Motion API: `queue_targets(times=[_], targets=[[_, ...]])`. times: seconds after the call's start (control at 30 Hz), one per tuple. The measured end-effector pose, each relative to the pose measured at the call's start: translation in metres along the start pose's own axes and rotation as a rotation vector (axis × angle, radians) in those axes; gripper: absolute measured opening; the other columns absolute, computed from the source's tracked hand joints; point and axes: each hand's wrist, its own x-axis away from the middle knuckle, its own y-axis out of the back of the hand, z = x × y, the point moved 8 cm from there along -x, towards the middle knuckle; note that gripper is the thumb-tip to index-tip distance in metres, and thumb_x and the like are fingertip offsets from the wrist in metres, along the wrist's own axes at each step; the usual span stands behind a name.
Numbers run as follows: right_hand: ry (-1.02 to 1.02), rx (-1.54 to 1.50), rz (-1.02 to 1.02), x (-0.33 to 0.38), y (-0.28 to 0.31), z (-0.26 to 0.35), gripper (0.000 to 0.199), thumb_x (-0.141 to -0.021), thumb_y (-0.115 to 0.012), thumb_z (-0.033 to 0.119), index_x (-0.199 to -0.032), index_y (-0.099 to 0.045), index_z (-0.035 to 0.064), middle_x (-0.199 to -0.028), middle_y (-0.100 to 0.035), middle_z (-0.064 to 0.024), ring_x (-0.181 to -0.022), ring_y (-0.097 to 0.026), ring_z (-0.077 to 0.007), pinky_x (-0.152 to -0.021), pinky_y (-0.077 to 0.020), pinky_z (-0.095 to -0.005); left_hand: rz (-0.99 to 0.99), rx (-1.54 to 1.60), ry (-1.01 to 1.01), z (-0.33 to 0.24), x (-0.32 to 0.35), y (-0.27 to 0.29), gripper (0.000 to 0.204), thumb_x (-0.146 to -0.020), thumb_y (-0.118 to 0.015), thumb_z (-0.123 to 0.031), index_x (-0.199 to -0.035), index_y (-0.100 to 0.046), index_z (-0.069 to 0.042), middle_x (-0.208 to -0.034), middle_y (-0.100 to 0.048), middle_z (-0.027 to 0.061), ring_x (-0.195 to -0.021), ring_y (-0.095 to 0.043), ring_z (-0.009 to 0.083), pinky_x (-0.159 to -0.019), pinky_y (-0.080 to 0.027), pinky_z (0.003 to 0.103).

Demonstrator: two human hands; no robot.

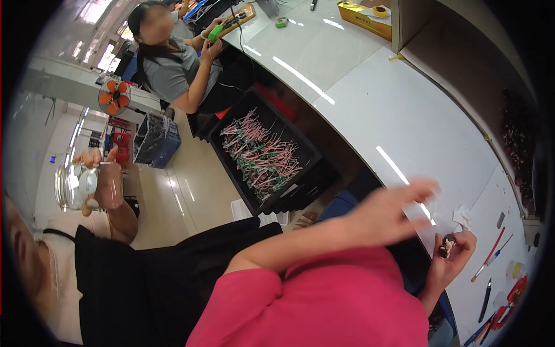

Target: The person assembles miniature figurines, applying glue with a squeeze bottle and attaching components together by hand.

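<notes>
Head view caught the left hand (pixel 383 216) spread, while the right hand (pixel 452 264) nearby pinched a figurine (pixel 446 246), where light steadiness seemed best.

White-topped workbench (pixel 416 139) at right, streaked with reflected light; at left, pale glossy tiled floor (pixel 167 217) bearing a plastic-lined blue bin (pixel 159 153); beyond, an orange-bladed fan (pixel 114 96).

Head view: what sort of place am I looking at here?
Probably a workshop or small factory for handwork: a long white workbench with a red paintbrush on it, a black crate of thin pink and green pieces, and a co-worker holding a green item.
</notes>
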Motion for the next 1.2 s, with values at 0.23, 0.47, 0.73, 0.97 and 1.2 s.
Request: queue_targets(times=[0.23, 0.47, 0.73, 0.97, 1.2], targets=[[0.073, 0.063, 0.028, 0.002, 0.005, 0.024, 0.042, -0.067, -0.071, -0.008, -0.091, -0.040, 0.0052, -0.093, -0.036, -0.0040, -0.084, -0.039, -0.0153, -0.081, -0.0337, -0.0247, -0.807, -0.383, 0.017, -0.026, 0.034, 0.213, 0.062, -0.093, -0.052, -0.018, -0.142, -0.016, -0.004, -0.065, -0.054, 0.0020, -0.058, -0.051, 0.0064, -0.051, -0.042, 0.020], [0.026, -0.014, 0.061, 0.013, 0.007, 0.033, 0.040, -0.068, -0.069, -0.009, -0.091, -0.040, 0.0056, -0.094, -0.034, -0.0032, -0.082, -0.038, -0.0135, -0.081, -0.0349, -0.0232, -1.166, -0.817, -0.005, -0.067, 0.066, 0.372, 0.062, -0.086, -0.053, -0.016, -0.140, -0.026, -0.002, -0.059, -0.051, 0.0020, -0.054, -0.046, 0.0079, -0.054, -0.040, 0.024], [0.028, 0.074, 0.093, 0.011, -0.007, 0.031, 0.038, -0.072, -0.068, -0.008, -0.093, -0.040, 0.0058, -0.090, -0.035, -0.0017, -0.078, -0.040, -0.0117, -0.078, -0.0359, -0.0221, -1.377, -1.149, 0.314, -0.127, 0.063, 0.471, 0.061, -0.073, -0.048, -0.023, -0.133, -0.044, -0.011, -0.122, -0.055, 0.0185, -0.113, -0.053, 0.0329, -0.096, -0.042, 0.038], [0.051, 0.033, 0.112, -0.030, -0.019, -0.011, 0.035, -0.075, -0.065, -0.010, -0.095, -0.040, 0.0053, -0.089, -0.036, -0.0017, -0.079, -0.040, -0.0106, -0.079, -0.0377, -0.0235, -1.313, -1.253, 0.639, -0.113, 0.032, 0.485, 0.060, -0.075, -0.049, -0.027, -0.134, -0.043, -0.020, -0.128, -0.052, 0.0146, -0.115, -0.052, 0.0318, -0.096, -0.042, 0.039], [0.000, 0.015, 0.108, -0.022, -0.014, 0.004, 0.036, -0.074, -0.067, -0.007, -0.095, -0.040, 0.0053, -0.091, -0.035, -0.0020, -0.080, -0.039, -0.0116, -0.079, -0.0375, -0.0231, -1.244, -1.316, 0.610, -0.133, 0.042, 0.486, 0.060, -0.076, -0.048, -0.028, -0.135, -0.041, -0.017, -0.129, -0.051, 0.0174, -0.118, -0.050, 0.0322, -0.097, -0.041, 0.040]])
